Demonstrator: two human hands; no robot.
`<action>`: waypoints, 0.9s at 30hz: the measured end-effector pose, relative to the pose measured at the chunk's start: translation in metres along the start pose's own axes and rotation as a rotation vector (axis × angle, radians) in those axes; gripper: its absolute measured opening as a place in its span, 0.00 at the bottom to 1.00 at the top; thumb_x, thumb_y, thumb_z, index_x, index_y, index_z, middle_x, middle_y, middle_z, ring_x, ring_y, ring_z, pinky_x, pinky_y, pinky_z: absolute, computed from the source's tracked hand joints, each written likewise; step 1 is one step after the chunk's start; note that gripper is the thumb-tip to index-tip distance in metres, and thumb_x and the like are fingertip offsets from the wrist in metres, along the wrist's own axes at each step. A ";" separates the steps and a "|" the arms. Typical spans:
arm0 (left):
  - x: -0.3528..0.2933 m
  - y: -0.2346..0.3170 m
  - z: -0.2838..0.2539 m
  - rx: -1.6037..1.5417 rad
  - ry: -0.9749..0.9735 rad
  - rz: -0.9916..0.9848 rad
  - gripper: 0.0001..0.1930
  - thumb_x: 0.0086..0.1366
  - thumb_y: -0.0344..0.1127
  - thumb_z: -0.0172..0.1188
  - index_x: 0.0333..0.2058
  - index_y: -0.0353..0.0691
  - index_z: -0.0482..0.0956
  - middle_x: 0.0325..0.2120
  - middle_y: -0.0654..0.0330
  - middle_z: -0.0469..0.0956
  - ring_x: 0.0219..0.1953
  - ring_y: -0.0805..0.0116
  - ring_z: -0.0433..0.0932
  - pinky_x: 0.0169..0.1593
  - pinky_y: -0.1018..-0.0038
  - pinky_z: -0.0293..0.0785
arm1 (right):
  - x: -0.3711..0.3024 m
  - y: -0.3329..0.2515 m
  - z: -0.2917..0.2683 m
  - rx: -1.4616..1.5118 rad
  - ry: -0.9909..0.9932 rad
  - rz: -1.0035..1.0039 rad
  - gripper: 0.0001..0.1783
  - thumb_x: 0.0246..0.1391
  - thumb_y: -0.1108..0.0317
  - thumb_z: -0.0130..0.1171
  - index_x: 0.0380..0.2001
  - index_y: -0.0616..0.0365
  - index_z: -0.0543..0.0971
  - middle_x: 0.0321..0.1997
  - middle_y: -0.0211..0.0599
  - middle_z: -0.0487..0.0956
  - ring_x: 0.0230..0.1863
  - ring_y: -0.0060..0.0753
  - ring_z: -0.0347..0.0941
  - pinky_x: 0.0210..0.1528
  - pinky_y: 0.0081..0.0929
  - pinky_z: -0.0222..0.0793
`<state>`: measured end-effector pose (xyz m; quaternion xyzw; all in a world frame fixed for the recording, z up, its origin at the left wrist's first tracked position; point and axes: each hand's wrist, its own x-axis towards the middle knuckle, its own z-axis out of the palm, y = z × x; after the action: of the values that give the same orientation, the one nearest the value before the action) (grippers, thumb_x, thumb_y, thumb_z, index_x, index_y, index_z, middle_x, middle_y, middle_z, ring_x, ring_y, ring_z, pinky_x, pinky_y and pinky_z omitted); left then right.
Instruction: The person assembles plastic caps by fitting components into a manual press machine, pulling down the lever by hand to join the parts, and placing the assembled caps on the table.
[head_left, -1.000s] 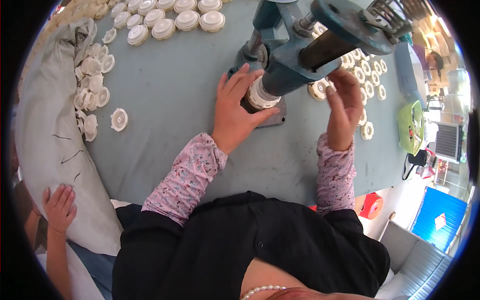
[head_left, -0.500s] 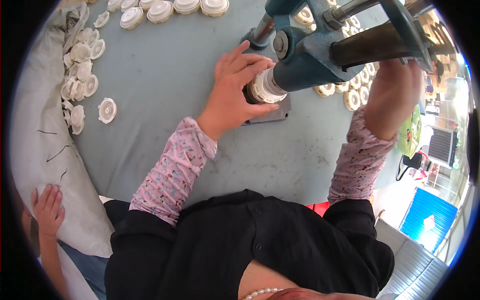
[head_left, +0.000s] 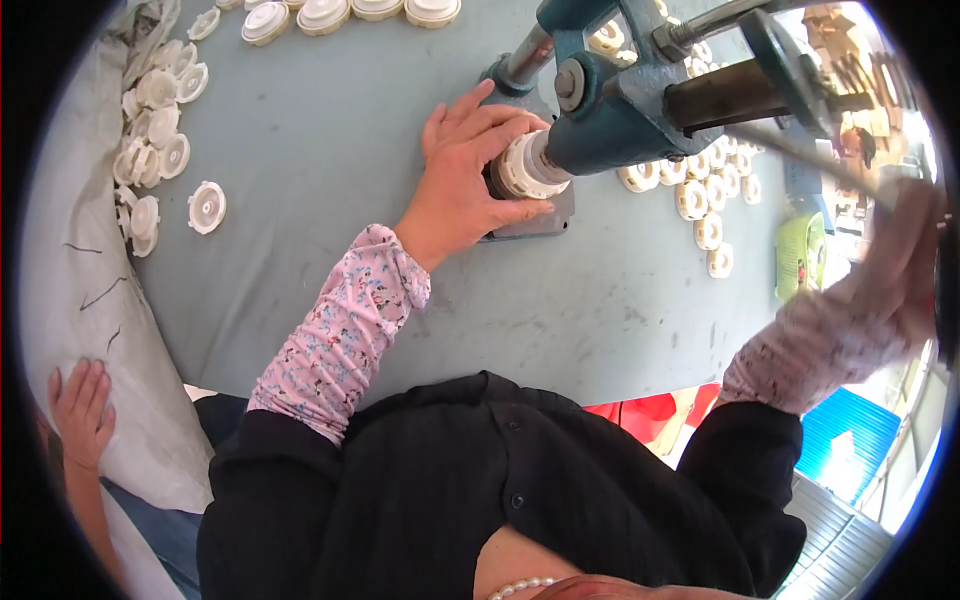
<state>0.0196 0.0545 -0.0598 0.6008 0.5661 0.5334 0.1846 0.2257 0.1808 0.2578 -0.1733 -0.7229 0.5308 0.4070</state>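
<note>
My left hand [head_left: 465,175] curls round a white round plastic part [head_left: 530,165], thumb on its near side and fingers on its far side. That part sits on the base of a green hand press [head_left: 610,130], right under its ram. My right hand [head_left: 905,260], smeared by motion, is closed round the end of the press's metal lever [head_left: 810,155] at the far right. Part of this hand runs into the dark rim of the picture. Both forearms wear pink flowered sleeves.
Loose white round parts [head_left: 160,125] lie in a heap at the left, beside a large pale sack [head_left: 90,290]. Thicker white parts [head_left: 325,12] line the far edge. Ring-shaped ones [head_left: 692,200] gather right of the press, near a green basket [head_left: 800,255]. Another person's hand [head_left: 82,410] rests on the sack.
My right hand has swung outward and toward me on the lever, away from the press. My left hand keeps its hold on the white part. More ring-shaped parts now show at the right.
</note>
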 end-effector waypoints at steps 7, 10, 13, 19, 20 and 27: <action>0.008 -0.002 -0.021 -0.176 -0.077 0.034 0.39 0.51 0.44 0.78 0.63 0.47 0.76 0.63 0.61 0.74 0.75 0.48 0.58 0.77 0.48 0.50 | -0.199 0.138 0.066 -1.285 -0.546 0.083 0.24 0.55 0.50 0.71 0.17 0.52 0.74 0.20 0.32 0.71 0.21 0.42 0.73 0.24 0.38 0.68; 0.045 -0.023 -0.055 -0.018 -0.028 0.102 0.37 0.57 0.37 0.69 0.67 0.44 0.72 0.68 0.54 0.69 0.75 0.48 0.61 0.75 0.56 0.58 | -0.206 0.195 0.073 -1.169 -0.280 -0.161 0.22 0.51 0.57 0.75 0.17 0.53 0.73 0.21 0.33 0.70 0.23 0.41 0.74 0.25 0.38 0.69; 0.081 -0.059 -0.054 0.404 0.176 0.187 0.33 0.61 0.36 0.66 0.66 0.41 0.73 0.68 0.54 0.70 0.72 0.50 0.65 0.74 0.56 0.62 | -0.203 0.171 0.077 -1.019 -0.321 -0.080 0.21 0.49 0.61 0.75 0.17 0.54 0.72 0.23 0.34 0.69 0.23 0.41 0.71 0.25 0.37 0.68; 0.078 -0.088 -0.033 0.771 0.205 0.123 0.27 0.65 0.39 0.67 0.62 0.40 0.77 0.62 0.52 0.75 0.66 0.52 0.70 0.69 0.58 0.67 | -0.167 0.062 0.036 0.276 -0.385 -0.133 0.10 0.53 0.69 0.70 0.34 0.58 0.79 0.43 0.36 0.81 0.33 0.31 0.79 0.31 0.27 0.73; 0.071 -0.082 -0.035 0.641 0.134 0.087 0.25 0.66 0.38 0.66 0.61 0.40 0.78 0.60 0.52 0.75 0.64 0.52 0.71 0.67 0.57 0.68 | -0.163 0.056 0.042 0.550 -0.182 -0.219 0.12 0.56 0.72 0.66 0.43 0.61 0.79 0.52 0.38 0.79 0.37 0.26 0.79 0.35 0.25 0.74; 0.039 -0.051 -0.032 0.524 0.438 -0.169 0.20 0.62 0.43 0.71 0.52 0.44 0.86 0.49 0.58 0.79 0.59 0.54 0.73 0.63 0.55 0.68 | -0.131 0.212 0.056 -0.431 -0.007 0.072 0.36 0.51 0.65 0.76 0.62 0.63 0.75 0.59 0.41 0.81 0.57 0.34 0.76 0.64 0.35 0.70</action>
<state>-0.0398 0.0914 -0.0733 0.4500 0.7575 0.4693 -0.0582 0.2233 0.1358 0.0067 -0.2803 -0.8144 0.3790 0.3386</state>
